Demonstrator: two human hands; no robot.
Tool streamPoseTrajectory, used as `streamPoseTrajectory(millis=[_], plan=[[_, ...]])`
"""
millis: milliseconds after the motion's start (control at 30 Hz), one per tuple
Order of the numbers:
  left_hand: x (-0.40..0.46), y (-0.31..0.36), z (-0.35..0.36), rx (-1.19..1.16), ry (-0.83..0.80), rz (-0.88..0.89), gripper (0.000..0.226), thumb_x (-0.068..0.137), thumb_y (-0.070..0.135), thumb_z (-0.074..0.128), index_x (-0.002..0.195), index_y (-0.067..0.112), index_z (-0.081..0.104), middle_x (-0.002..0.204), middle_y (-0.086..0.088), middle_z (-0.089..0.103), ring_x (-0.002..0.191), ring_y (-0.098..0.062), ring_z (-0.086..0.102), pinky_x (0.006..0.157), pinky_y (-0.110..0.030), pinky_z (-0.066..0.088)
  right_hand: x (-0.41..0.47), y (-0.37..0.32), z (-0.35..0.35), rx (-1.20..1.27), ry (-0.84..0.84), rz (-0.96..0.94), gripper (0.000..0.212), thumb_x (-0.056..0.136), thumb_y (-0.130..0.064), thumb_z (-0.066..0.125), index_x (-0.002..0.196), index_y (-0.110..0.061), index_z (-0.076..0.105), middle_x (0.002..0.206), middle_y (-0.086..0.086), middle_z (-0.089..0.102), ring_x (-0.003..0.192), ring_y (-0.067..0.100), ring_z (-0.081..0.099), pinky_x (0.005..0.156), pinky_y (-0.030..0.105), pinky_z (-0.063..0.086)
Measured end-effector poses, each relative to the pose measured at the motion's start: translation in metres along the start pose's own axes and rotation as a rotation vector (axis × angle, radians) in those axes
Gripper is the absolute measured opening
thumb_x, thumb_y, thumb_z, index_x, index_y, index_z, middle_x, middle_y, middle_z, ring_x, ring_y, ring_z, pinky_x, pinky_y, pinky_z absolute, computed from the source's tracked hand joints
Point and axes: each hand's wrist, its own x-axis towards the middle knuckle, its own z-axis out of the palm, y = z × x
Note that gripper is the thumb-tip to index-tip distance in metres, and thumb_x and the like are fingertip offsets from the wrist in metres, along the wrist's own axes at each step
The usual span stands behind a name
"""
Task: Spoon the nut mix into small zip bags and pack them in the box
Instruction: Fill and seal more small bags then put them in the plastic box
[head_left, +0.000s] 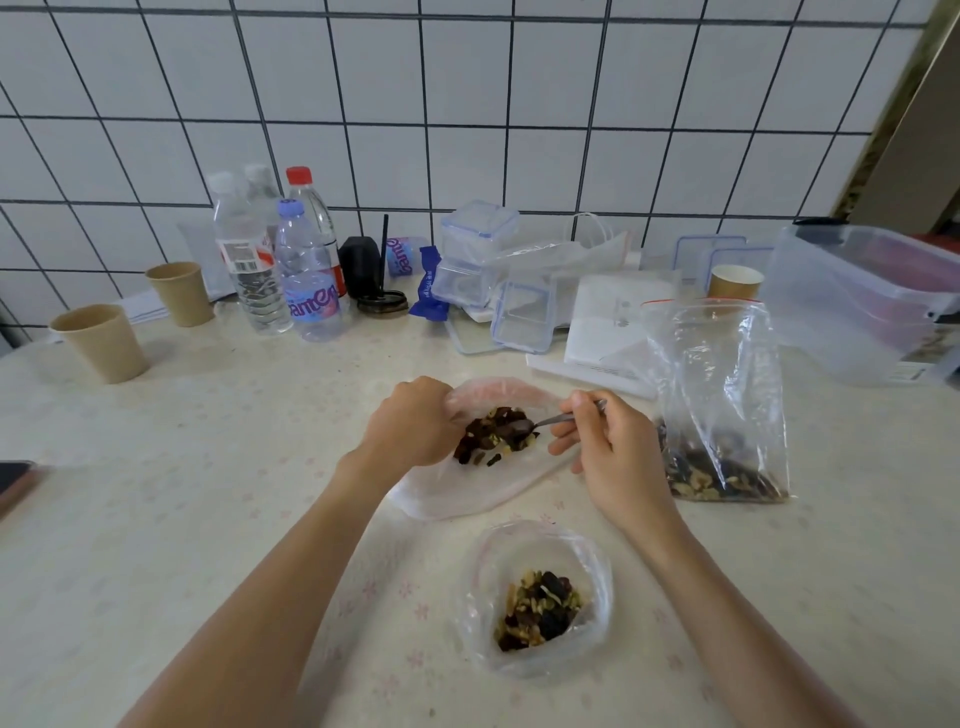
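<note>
My left hand grips the left rim of a small zip bag lying open on the table, with dark nut mix inside. My right hand pinches a metal spoon whose bowl sits in that mix. A second small open bag with nut mix lies nearer to me. A large zip bag with nut mix at its bottom stands to the right. A big clear plastic box stands at the far right.
Water bottles and paper cups stand at the back left. Clear lidded containers and white papers lie at the back middle. A phone lies at the left edge. A tiled wall is behind.
</note>
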Motion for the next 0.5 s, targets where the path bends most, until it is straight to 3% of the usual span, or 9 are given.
streamPoseTrajectory(millis=[133,267,400,500], plan=[[-0.002,0.003,-0.004,-0.107,-0.039,0.067,0.013,0.098,0.027,0.064,0.087,0.02,0.066,0.083,-0.001,0.068,0.071,-0.013,0.061,0.057,-0.023,0.04,0.002,0.002,0.0,0.098,0.069,0.103,0.029,0.11,-0.024,0.042,0.09,-0.018,0.062,0.078,0.003,0.075,0.065,0.015,0.073,0.06,0.031,0.054],[-0.01,0.006,-0.007,-0.291,-0.054,0.119,0.016,0.097,0.023,0.066,0.096,0.008,0.071,0.094,-0.011,0.072,0.083,-0.022,0.062,0.065,-0.027,0.044,0.002,0.005,0.002,0.129,0.088,0.152,0.032,0.111,-0.027,0.042,0.09,-0.014,0.063,0.073,0.003,0.075,0.061,0.016,0.073,0.056,0.031,0.053],[-0.016,0.007,-0.01,-0.465,-0.137,0.123,0.014,0.095,0.015,0.067,0.107,0.011,0.074,0.102,-0.01,0.073,0.097,-0.028,0.067,0.083,-0.034,0.052,0.001,0.005,0.002,0.242,0.013,0.275,0.031,0.111,-0.026,0.042,0.096,-0.01,0.064,0.078,0.007,0.077,0.067,0.026,0.075,0.055,0.04,0.054],[-0.016,0.003,-0.007,-0.438,-0.151,0.154,0.016,0.095,0.009,0.066,0.107,0.013,0.074,0.1,-0.005,0.073,0.098,-0.025,0.067,0.079,-0.029,0.05,0.002,0.005,0.0,0.331,-0.028,0.38,0.032,0.111,-0.025,0.041,0.103,-0.005,0.065,0.082,0.01,0.078,0.069,0.028,0.076,0.054,0.039,0.053]])
